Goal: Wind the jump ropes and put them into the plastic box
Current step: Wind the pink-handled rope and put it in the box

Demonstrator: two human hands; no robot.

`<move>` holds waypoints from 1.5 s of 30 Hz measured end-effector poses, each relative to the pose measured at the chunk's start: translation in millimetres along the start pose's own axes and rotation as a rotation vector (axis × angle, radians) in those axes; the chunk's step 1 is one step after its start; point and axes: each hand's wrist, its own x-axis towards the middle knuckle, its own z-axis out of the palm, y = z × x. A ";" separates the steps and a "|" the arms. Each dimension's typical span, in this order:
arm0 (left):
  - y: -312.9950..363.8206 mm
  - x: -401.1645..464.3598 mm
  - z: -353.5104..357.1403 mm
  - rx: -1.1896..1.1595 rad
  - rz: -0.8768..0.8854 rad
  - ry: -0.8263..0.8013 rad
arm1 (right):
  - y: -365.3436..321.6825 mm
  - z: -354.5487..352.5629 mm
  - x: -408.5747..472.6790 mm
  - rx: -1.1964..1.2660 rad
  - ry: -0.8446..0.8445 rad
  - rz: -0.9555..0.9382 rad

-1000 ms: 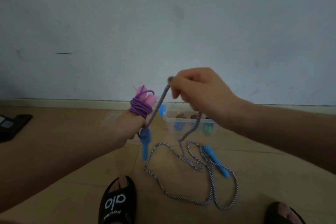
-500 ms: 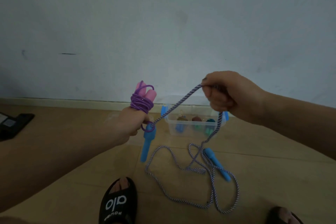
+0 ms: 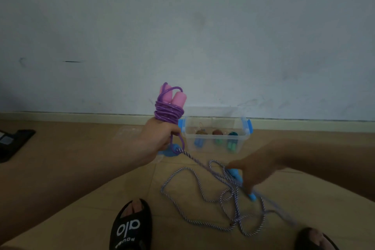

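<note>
Now left hand (image 3: 156, 140) clamps the purple rope (image 3: 168, 110) and a blue handle (image 3: 171, 151); right hand (image 3: 255, 170), fingers apart, should pinch cord (image 3: 182, 205) beside the box (image 3: 217, 136), keeping tension.

pale wall (image 3: 182, 26) scuffed, one short dark mark at left. cream skirting board (image 3: 81, 116) along its foot. tan tiled floor (image 3: 81, 168). black flat object (image 3: 14, 144) at left edge. black slide sandal (image 3: 130, 227) with white lettering; second sandal (image 3: 316, 239) partly visible at lower right.
</note>
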 end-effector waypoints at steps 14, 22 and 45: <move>1.0 -15.8 24.6 0.019 0.007 -0.140 | -70.4 10.9 16.1 0.452 0.361 -0.266; -5.5 -14.2 24.3 0.138 0.003 -0.114 | -67.2 4.4 10.5 0.181 0.561 -0.234; -5.7 -10.8 14.8 0.084 -0.117 -0.182 | -56.8 0.4 -14.5 0.229 0.725 -0.642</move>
